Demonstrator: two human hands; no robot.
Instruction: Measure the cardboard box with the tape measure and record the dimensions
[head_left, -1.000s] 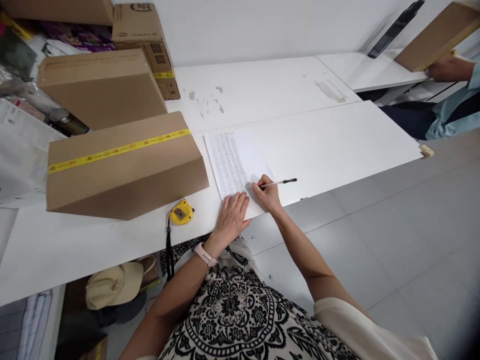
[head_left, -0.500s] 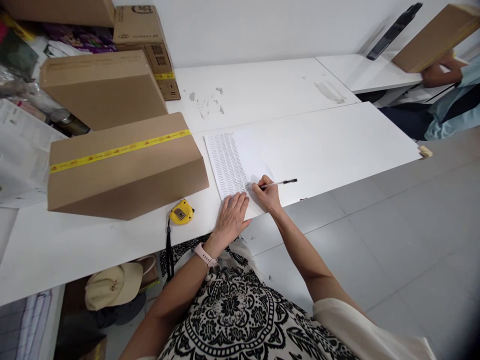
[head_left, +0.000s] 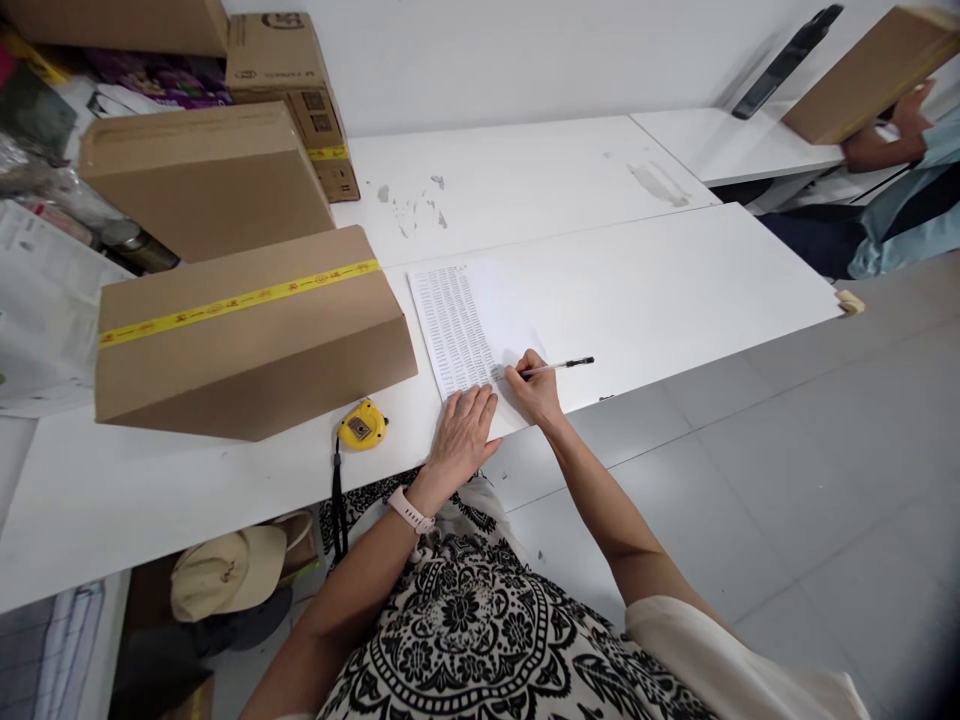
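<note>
My right hand (head_left: 534, 388) is closed around a pen (head_left: 570, 363), its tip end down at the paper and its black end pointing right. Beneath lies a white sheet of paper (head_left: 495, 300) with columns of small dark writing on its left part. Flat across the sheet's near edge rests my left hand (head_left: 466, 430), fingers stretched out and holding nothing. A yellow tape measure (head_left: 363, 425) with a black strap sits on the table to the left of that hand.
A taped cardboard box (head_left: 247, 320) stands left on the white table (head_left: 675, 260), with more boxes (head_left: 202, 170) behind it. A beige cap (head_left: 229, 572) is below the table edge. At far right, another person's hands are by a cardboard box (head_left: 870, 75).
At far right, the other person's hand has shifted upward beside the box. My own hands, the pen and the paper look almost unchanged.
</note>
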